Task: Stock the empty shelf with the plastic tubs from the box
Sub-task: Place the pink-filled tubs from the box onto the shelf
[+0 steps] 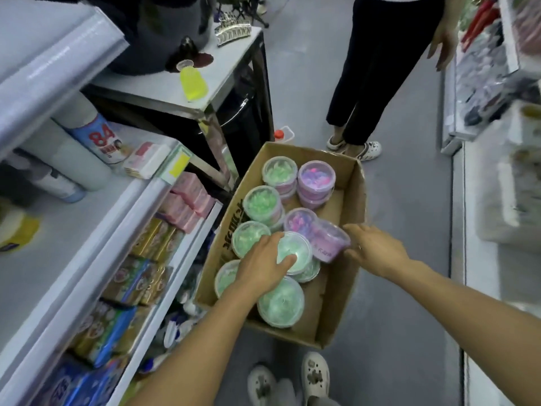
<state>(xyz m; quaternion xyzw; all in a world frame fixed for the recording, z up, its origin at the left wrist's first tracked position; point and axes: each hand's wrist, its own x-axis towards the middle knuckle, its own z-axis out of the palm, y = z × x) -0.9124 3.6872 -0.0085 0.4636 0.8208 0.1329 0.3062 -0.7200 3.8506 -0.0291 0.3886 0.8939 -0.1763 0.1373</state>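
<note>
A cardboard box [355, 200] sits on the floor, holding several round plastic tubs with clear lids, some green, some purple. My left hand [262, 263] lies over a green tub [298, 253] near the box's middle, fingers curled round its lid and rim. My right hand [373, 249] grips a tilted purple tub [329, 240] from its right side. Another green tub [281, 303] stands at the box's near end. The white shelf [67, 230] at left has bare surface at its near part.
Lower shelf tiers at left carry boxed goods [146, 259] and pink packs [190, 200]. Bottles [93, 136] lie on the shelf's far part. Another person [380, 68] stands beyond the box. A metal table [205, 80] stands behind it, racks on the right.
</note>
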